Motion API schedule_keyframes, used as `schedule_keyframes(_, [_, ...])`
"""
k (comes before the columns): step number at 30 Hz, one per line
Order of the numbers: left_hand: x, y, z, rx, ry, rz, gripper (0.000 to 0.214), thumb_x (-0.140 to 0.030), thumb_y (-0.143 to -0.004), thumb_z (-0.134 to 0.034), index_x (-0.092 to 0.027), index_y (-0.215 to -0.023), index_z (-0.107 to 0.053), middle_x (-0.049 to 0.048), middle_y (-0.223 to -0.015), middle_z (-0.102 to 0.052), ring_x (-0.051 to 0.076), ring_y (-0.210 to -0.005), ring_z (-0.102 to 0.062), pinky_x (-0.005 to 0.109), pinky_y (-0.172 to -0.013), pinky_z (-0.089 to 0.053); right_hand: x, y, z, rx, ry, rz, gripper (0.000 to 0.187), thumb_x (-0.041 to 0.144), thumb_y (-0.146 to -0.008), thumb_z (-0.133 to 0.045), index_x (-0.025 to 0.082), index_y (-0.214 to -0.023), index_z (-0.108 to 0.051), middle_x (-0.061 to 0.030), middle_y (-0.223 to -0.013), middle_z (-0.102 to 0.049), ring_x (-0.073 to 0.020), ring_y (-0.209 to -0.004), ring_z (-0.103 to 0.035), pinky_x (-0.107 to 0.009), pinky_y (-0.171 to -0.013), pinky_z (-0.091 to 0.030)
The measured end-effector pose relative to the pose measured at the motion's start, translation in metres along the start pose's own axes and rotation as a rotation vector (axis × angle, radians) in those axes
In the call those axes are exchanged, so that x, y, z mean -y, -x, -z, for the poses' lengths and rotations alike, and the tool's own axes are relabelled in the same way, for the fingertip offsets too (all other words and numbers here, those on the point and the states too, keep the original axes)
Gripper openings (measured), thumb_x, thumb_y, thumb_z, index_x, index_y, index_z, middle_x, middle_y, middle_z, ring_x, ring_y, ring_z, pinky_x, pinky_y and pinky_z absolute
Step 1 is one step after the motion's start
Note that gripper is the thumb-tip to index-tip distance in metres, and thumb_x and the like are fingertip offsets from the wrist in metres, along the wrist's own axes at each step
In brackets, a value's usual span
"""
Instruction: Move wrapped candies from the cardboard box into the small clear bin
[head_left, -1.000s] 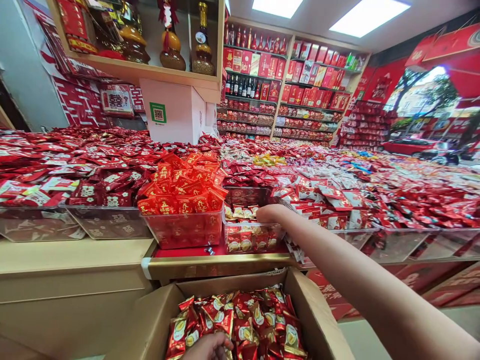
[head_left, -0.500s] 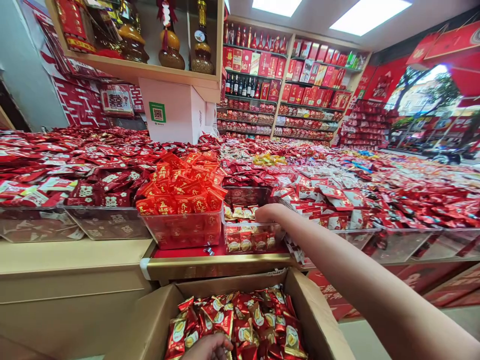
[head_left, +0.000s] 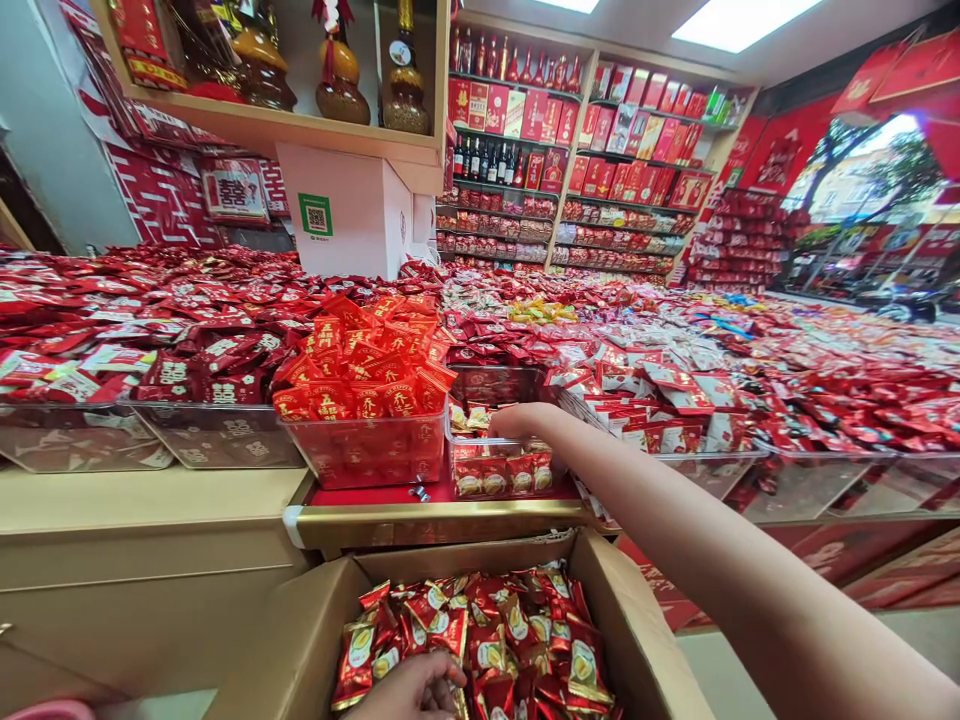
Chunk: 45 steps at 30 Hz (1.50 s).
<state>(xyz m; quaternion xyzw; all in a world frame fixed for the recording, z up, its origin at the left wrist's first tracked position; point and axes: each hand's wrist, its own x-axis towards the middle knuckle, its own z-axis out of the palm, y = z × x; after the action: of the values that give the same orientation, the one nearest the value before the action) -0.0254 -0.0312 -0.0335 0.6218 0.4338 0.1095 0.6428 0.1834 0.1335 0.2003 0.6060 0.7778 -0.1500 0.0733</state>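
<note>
My right hand point(head_left: 525, 422) reaches into a clear plastic bin point(head_left: 501, 474) on the counter, partly filled with red and gold candy packets. Its fingers dip below the bin's rim and are hidden. My left hand point(head_left: 412, 692) rests at the bottom edge in a cardboard box point(head_left: 300, 640) full of the same red and gold packets point(head_left: 517, 640), its fingers curled round some of them.
A clear bin heaped with orange-red packets point(head_left: 367, 385) stands just left of the reached bin. Red wrapped sweets point(head_left: 750, 380) in bins cover the whole counter. A gold-edged counter lip point(head_left: 435, 515) overhangs the box. Shelves of red boxes and bottles point(head_left: 570, 130) line the back wall.
The view has tilted down slightly. My right hand has slid a little left and deeper over the bin. My left hand stays in the box.
</note>
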Motion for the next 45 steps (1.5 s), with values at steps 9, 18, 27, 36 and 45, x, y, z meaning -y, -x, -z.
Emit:
schedule_keyframes(9, [-0.006, 0.0, -0.001, -0.08, -0.052, -0.02, 0.019, -0.01, -0.053, -0.055, -0.018, -0.07, -0.06, -0.009, -0.051, -0.04, 0.009, -0.049, -0.034, 0.023, -0.048, -0.024, -0.007, -0.013, -0.003, 0.233, 0.068, 0.012, 0.013, 0.02, -0.072, -0.058, 0.009, -0.076, -0.063, -0.0041, -0.075, -0.063, -0.0144, -0.067, -0.057, -0.025, -0.061, -0.045])
schedule_keyframes(18, [-0.036, 0.007, 0.015, -0.559, 0.219, -0.3, 0.021, -0.03, -0.071, -0.054, -0.02, -0.089, -0.054, -0.0046, -0.066, -0.049, 0.013, -0.064, -0.045, 0.024, -0.063, -0.038, 0.03, 0.076, -0.005, -0.604, -0.113, 0.255, 0.027, 0.018, -0.081, -0.035, 0.015, -0.095, -0.058, -0.0076, -0.096, -0.06, -0.0159, -0.09, -0.053, -0.025, -0.079, -0.037])
schedule_keyframes(27, [-0.075, 0.023, 0.014, -0.789, 0.589, -0.472, 0.025, -0.026, -0.066, -0.066, -0.023, -0.089, -0.056, -0.0075, -0.06, -0.054, 0.009, -0.055, -0.049, 0.018, -0.054, -0.041, 0.062, 0.09, -0.169, 0.048, -1.074, 0.273, 0.043, 0.039, -0.057, -0.068, 0.014, -0.089, -0.055, -0.0028, -0.075, -0.059, -0.0124, -0.064, -0.051, -0.022, -0.057, -0.039])
schedule_keyframes(36, [-0.067, 0.023, 0.002, -0.585, 0.942, -0.277, 0.017, -0.023, -0.059, -0.072, -0.019, -0.073, -0.063, -0.0012, -0.071, -0.068, 0.014, -0.07, -0.06, 0.027, -0.07, -0.046, 0.063, 0.074, -0.179, 0.062, -1.638, 0.247, 0.04, 0.044, -0.05, -0.072, 0.014, -0.066, -0.052, 0.003, -0.06, -0.051, -0.0065, -0.055, -0.041, -0.021, -0.056, -0.033])
schedule_keyframes(45, [-0.057, 0.016, 0.007, -0.593, 1.036, -0.3, 0.018, -0.029, -0.059, -0.072, -0.021, -0.073, -0.065, -0.0027, -0.068, -0.068, 0.015, -0.067, -0.061, 0.025, -0.065, -0.048, 0.063, 0.076, -0.183, -0.227, -1.277, 0.28, 0.035, 0.045, -0.069, -0.057, 0.013, -0.055, -0.054, 0.0033, -0.051, -0.042, -0.0067, -0.05, -0.034, -0.02, -0.049, -0.028])
